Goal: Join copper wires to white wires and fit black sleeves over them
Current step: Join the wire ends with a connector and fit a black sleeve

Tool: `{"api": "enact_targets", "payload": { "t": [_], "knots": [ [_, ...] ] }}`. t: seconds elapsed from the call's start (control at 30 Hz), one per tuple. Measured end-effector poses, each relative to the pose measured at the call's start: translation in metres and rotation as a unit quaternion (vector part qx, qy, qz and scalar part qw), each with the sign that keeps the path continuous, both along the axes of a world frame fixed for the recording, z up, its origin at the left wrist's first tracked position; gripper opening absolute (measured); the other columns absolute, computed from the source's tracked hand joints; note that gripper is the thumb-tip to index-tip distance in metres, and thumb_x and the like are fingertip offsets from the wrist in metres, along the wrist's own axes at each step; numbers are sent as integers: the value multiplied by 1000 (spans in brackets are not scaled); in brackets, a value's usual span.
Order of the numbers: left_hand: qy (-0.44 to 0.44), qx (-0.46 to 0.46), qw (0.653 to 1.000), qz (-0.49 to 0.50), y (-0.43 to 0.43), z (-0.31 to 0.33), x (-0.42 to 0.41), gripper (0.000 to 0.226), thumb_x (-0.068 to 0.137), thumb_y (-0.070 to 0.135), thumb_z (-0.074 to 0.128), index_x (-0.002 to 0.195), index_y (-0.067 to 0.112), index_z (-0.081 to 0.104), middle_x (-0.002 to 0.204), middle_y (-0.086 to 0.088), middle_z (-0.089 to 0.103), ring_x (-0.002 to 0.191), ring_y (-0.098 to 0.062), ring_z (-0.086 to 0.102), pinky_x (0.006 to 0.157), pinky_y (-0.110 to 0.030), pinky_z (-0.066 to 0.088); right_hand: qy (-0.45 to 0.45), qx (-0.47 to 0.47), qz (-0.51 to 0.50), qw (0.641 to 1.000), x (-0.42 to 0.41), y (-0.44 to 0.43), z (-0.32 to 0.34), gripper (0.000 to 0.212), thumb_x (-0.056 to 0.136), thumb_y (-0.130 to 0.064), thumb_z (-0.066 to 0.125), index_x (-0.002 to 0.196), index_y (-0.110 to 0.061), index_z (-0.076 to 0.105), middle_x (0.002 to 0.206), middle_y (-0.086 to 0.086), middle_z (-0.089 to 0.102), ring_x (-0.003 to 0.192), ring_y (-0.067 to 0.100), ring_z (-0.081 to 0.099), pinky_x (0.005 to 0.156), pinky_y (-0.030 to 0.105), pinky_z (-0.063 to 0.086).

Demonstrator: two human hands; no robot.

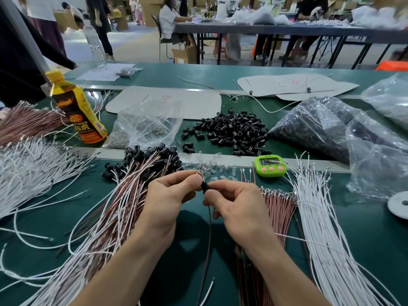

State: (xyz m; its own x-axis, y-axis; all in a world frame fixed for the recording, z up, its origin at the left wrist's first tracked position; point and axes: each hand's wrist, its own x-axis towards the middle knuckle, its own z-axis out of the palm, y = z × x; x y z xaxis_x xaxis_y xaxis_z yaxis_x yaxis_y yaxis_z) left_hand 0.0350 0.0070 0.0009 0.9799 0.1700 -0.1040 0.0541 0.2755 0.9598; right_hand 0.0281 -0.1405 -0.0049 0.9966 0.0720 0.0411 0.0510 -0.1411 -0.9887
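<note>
Head view: both hands meet over the middle of the green table (pixel 220 69). The left hand (pixel 170 199) has thumb and forefinger curled in, pinching the metal wire tips (pixel 199 172) that poke up just above a black sleeve (pixel 205 187). The right hand (pixel 238 206) is also curled, thumb and forefinger pinching the sleeve from the other side, its other fingers tucked under. A copper wire (pixel 209 230) hangs down from the sleeve between the wrists, and a white wire end (pixel 208 290) shows near the bottom edge; I can't tell whether it runs up to the sleeve. Left of the hands lies a heap of joined wires (pixel 123 213) with black sleeves at their far ends. To the right are a copper wire bundle (pixel 279 217), then a white wire bundle (pixel 320 228). Behind the hands lie small clear bulbs (pixel 212 167), a green timer (pixel 269 165) and a pile of loose sleeves (pixel 231 133). A yellow bottle (pixel 77 111) stands at far left, with clear plastic bags (pixel 320 124) at right.
</note>
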Motion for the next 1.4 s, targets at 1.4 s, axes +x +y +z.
{"api": "enact_targets", "payload": {
  "t": [1.4],
  "knots": [
    [35,30,996,81,-7,-6,3,28,84,2,77,71,26,82,75,-11,78,65,-15,71,64,-23,57,-33,-395,-23,918,55,5,24,16,91,-15,70,98,-24,81,96,-2,78,91,17,70,86,29,57]
  ]
}}
